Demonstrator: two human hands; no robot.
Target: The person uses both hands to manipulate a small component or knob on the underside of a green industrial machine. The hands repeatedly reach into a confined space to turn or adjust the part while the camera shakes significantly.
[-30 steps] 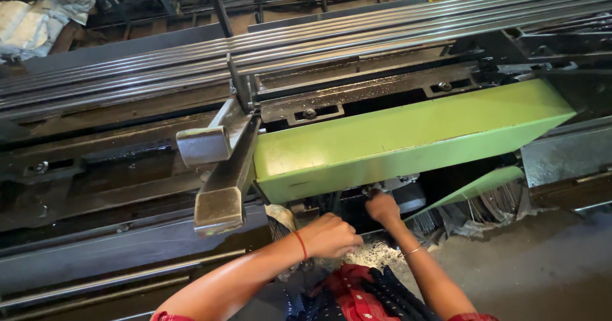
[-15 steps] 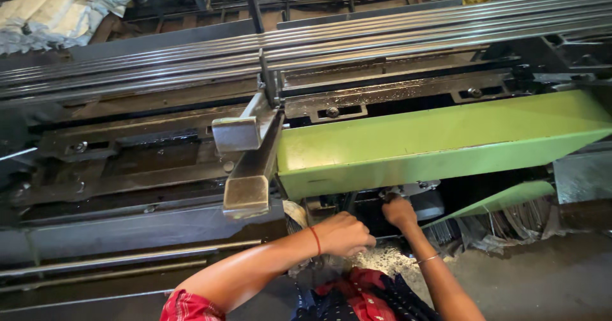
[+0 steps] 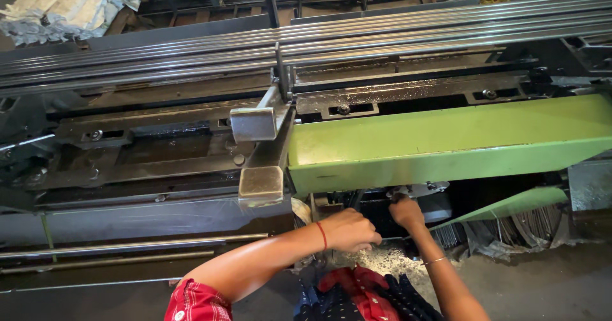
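My left hand [image 3: 349, 230], with a red thread around its wrist, is curled into a fist just below the green machine cover [image 3: 446, 144]. What it grips is hidden by the fingers. My right hand [image 3: 407, 211], a thin bangle on its wrist, reaches up into the dark gap under that cover and closes around a small metal part [image 3: 417, 189]. A heap of pale metal shavings [image 3: 376, 259] lies beneath both hands. A red and dark patterned cloth [image 3: 363, 294] sits at the bottom edge, near my lap.
Long steel rods [image 3: 382, 37] lie side by side across the machine top. Two square steel tube ends [image 3: 260, 182] jut toward me left of the cover. Thin bars [image 3: 127, 246] run along the lower left frame. Pale sacks [image 3: 70, 8] lie far left.
The view has shifted, so the machine sits further right in frame. My right hand has risen slightly into the gap under the green cover. My left fist stays below it.
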